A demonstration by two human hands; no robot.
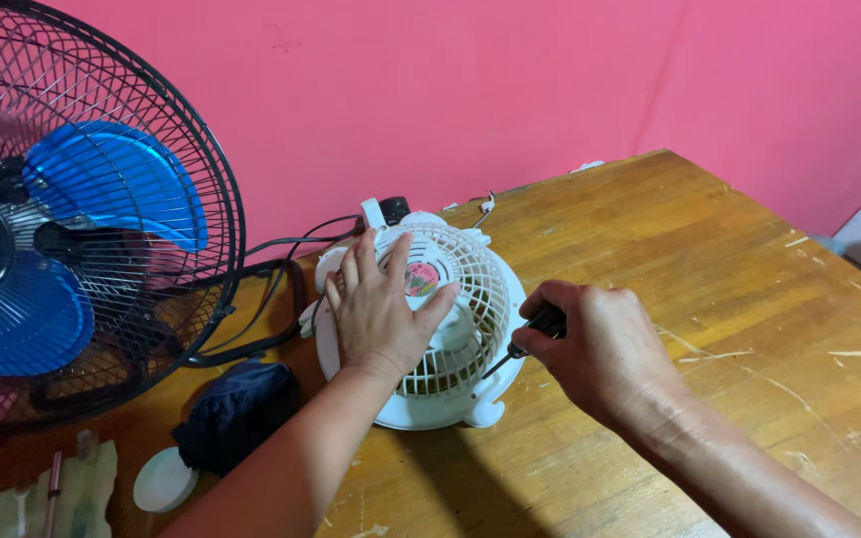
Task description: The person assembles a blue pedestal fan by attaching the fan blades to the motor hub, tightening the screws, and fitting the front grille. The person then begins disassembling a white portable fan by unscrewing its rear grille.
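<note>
A small white table fan (470, 289) lies face up on the wooden table (710, 269), its round grille toward me. My left hand (381, 309) rests flat on the left half of the grille, fingers spread. My right hand (595, 349) grips a screwdriver (525, 344) with a dark handle, and its thin tip points at the grille's right rim. A round sticker (421, 279) marks the grille's centre, partly under my left fingers.
A large black-caged fan with blue blades (72, 219) stands at the left, its black cable (281, 289) running behind the small fan. A dark cloth bundle (236, 413), a white round lid (163, 480) and a clear packet (62, 493) lie near the front left. A pink wall backs the table.
</note>
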